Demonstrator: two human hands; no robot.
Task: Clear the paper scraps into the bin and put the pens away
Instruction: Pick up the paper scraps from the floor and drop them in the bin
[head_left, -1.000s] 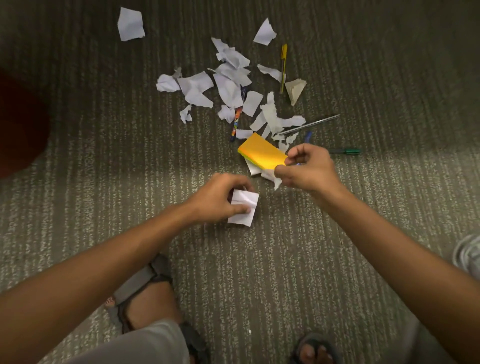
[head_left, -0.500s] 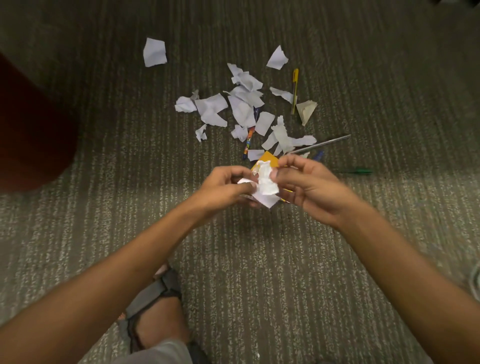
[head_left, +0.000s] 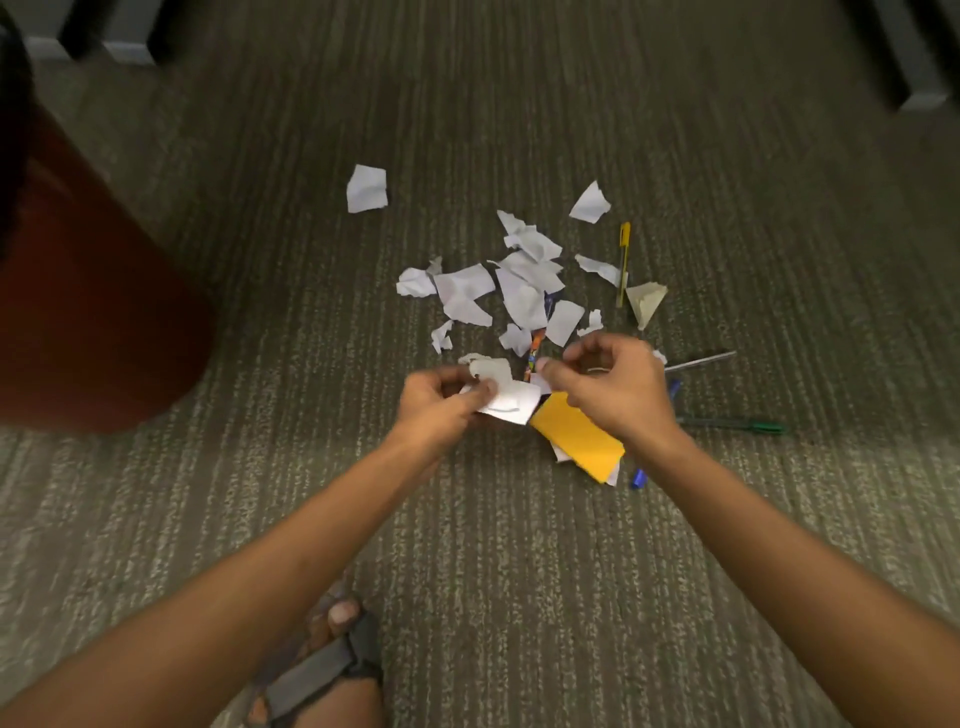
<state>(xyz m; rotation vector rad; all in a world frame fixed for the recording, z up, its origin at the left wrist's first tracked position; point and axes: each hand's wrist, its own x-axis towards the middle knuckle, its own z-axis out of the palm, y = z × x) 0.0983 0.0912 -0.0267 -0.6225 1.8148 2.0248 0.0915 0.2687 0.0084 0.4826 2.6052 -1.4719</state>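
My left hand (head_left: 441, 402) is shut on a small bundle of white paper scraps (head_left: 506, 397) just above the carpet. My right hand (head_left: 615, 387) hovers beside it, fingers loosely curled and apart, nothing visible in them. An orange paper (head_left: 576, 441) lies under that hand. Beyond both hands is a pile of torn white scraps (head_left: 519, 291). Pens lie around it: yellow pen (head_left: 624, 260), silver pen (head_left: 701, 359), green pen (head_left: 737, 425), blue pen (head_left: 639, 478), patterned pen (head_left: 535, 347). The red-brown bin (head_left: 93, 312) stands at the left.
A lone white scrap (head_left: 367, 188) lies further off toward the left, and a beige folded paper (head_left: 645, 301) sits by the yellow pen. My sandalled foot (head_left: 322, 670) is at the bottom. Dark furniture legs (head_left: 904, 57) stand at the far edge of the carpet.
My right hand brought a scrap over to my left hand, then drew apart from it. The left hand's bundle has grown. The view has tilted up, showing more of the bin.
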